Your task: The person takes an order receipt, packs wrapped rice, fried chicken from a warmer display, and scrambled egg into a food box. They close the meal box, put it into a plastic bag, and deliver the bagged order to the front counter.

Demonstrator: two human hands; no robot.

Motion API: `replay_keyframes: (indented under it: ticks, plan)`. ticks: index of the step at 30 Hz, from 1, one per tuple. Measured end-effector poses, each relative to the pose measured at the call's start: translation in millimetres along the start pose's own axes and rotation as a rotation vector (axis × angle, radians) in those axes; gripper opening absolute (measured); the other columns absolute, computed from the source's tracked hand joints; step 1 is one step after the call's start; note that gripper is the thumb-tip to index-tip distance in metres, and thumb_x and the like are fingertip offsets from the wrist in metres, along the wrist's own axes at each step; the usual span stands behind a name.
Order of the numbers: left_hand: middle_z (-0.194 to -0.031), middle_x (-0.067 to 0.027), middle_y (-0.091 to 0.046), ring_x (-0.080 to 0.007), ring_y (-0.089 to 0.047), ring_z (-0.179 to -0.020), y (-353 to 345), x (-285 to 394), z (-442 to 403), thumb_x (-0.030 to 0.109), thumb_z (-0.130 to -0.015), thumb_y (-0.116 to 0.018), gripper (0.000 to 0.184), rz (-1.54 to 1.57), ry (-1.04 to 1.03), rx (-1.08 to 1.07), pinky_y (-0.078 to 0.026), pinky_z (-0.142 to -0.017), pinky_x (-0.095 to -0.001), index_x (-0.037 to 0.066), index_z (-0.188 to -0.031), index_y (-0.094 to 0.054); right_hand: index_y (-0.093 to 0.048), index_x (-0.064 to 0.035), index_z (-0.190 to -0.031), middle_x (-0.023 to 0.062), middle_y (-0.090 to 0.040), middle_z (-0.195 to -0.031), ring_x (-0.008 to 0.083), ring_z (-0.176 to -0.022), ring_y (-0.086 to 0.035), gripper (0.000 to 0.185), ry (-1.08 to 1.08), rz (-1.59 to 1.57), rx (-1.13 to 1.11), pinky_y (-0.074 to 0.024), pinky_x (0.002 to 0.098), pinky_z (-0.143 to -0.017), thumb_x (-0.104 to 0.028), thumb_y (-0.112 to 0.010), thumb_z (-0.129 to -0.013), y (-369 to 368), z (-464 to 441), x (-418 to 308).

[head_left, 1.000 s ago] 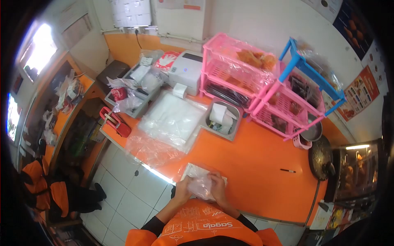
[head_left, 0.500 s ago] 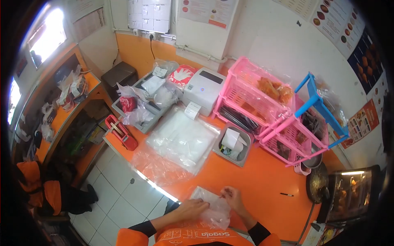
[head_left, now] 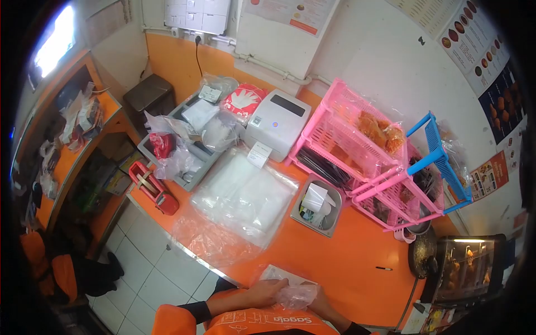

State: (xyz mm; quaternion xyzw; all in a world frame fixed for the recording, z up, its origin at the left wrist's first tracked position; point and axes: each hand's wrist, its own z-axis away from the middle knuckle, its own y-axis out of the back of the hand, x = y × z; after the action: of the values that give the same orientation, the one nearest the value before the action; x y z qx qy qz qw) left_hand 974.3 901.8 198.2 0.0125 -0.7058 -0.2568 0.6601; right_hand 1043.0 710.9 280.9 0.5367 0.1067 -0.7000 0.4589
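Observation:
At the front edge of the orange table, my left hand (head_left: 270, 291) is closed on a crumpled clear plastic bag (head_left: 295, 296). On the bag's other side is my right hand (head_left: 320, 302), closed at its edge, its fingers partly covered by the plastic. Under and just beyond the bag lies a flat white stack (head_left: 277, 273), partly wrapped in clear film. Farther left, a large pile of clear plastic bags (head_left: 245, 192) is spread on the table.
Behind are a label printer (head_left: 277, 124), a grey divided tray (head_left: 207, 162), a metal container (head_left: 333, 223) and pink racks (head_left: 329, 128). A red tape dispenser (head_left: 166, 202) stands left. Rightward are a pen (head_left: 384, 268) and a pan (head_left: 420, 254). Another person (head_left: 67, 276) is at far left.
The view has shifted. My right hand has come down from its raised position beside the stack. The plastic is now bunched between my hands, nearer the table's front edge.

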Motion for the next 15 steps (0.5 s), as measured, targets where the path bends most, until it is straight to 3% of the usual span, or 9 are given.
replay_keyframes:
  ticks: [1, 2, 4, 5, 7, 11, 15]
  plan:
    - [-0.093, -0.0213, -0.061, -0.0393, -0.060, -0.089, 1, 1, -1, 0.016, -0.081, -0.057, 0.033, -0.035, -0.017, -0.006, -0.049, -0.073, -0.0470, 0.004, -0.108, -0.043, -0.065, 0.0010, -0.092, 0.0041, -0.063, -0.080, 0.0118, -0.073, -0.059, 0.019, -0.173, -0.231, 0.046, -0.0474, 0.0260, -0.064, -0.015, -0.066, -0.082, -2, 2, -2]
    - [-0.093, -0.0213, -0.061, -0.0393, -0.060, -0.089, 3, 3, -1, 0.016, -0.081, -0.057, 0.033, -0.033, -0.018, -0.008, -0.049, -0.073, -0.0470, 0.004, -0.108, -0.043, -0.065, 0.0010, -0.092, 0.0041, -0.063, -0.080, 0.0118, -0.073, -0.059, 0.019, -0.176, -0.231, 0.047, -0.0474, 0.0260, -0.064, -0.015, -0.066, -0.082, -2, 0, 6]
    - [-0.094, -0.0180, -0.060, -0.0371, -0.059, -0.092, 8, 8, 0, 0.018, -0.079, -0.060, 0.036, -0.134, -0.077, -0.078, -0.048, -0.075, -0.0458, 0.007, -0.111, -0.046, -0.065, -0.0073, -0.093, 0.0099, -0.065, -0.090, 0.0266, -0.079, -0.063, 0.021, 0.074, -0.021, 0.139, -0.0509, 0.0344, -0.069, -0.021, -0.067, -0.077, -1, -5, 21]
    - [-0.094, -0.0180, -0.060, -0.0371, -0.059, -0.092, 8, 8, 2, 0.018, -0.079, -0.060, 0.036, -0.131, -0.076, -0.079, -0.048, -0.075, -0.0458, 0.007, -0.111, -0.046, -0.065, -0.0073, -0.093, 0.0099, -0.065, -0.090, 0.0266, -0.079, -0.063, 0.021, 0.070, -0.021, 0.138, -0.0509, 0.0344, -0.069, -0.021, -0.067, -0.077, 3, -7, 20]
    - [-0.093, -0.0172, -0.059, -0.0368, -0.059, -0.090, 9, 9, 4, 0.018, -0.076, -0.062, 0.043, -0.151, -0.159, -0.130, -0.048, -0.072, -0.0463, 0.007, -0.113, -0.044, -0.063, -0.0007, -0.096, 0.0057, -0.063, -0.089, 0.0117, -0.080, -0.058, 0.017, -0.099, 0.015, 0.167, -0.0472, 0.0257, -0.070, -0.010, -0.063, -0.081, 19, -20, 11]
    - [-0.096, -0.0176, -0.058, -0.0372, -0.059, -0.091, 22, 10, 3, 0.018, -0.074, -0.065, 0.047, -0.065, -0.071, -0.015, -0.048, -0.071, -0.0469, 0.005, -0.114, -0.043, -0.062, -0.0012, -0.094, 0.0063, -0.063, -0.088, 0.0135, -0.079, -0.058, 0.016, -0.017, 0.007, -0.017, -0.0472, 0.0270, -0.069, -0.010, -0.062, -0.082, 0, -22, 12]
    - [-0.099, -0.0183, -0.057, -0.0384, -0.059, -0.091, 13, 1, 0, 0.020, -0.075, -0.065, 0.048, -0.081, -0.027, -0.030, -0.047, -0.073, -0.0484, 0.005, -0.115, -0.042, -0.060, -0.0019, -0.092, 0.0070, -0.062, -0.086, 0.0158, -0.077, -0.058, 0.013, -0.046, 0.026, -0.051, -0.0473, 0.0287, -0.067, -0.011, -0.061, -0.082, 2, -24, 9]
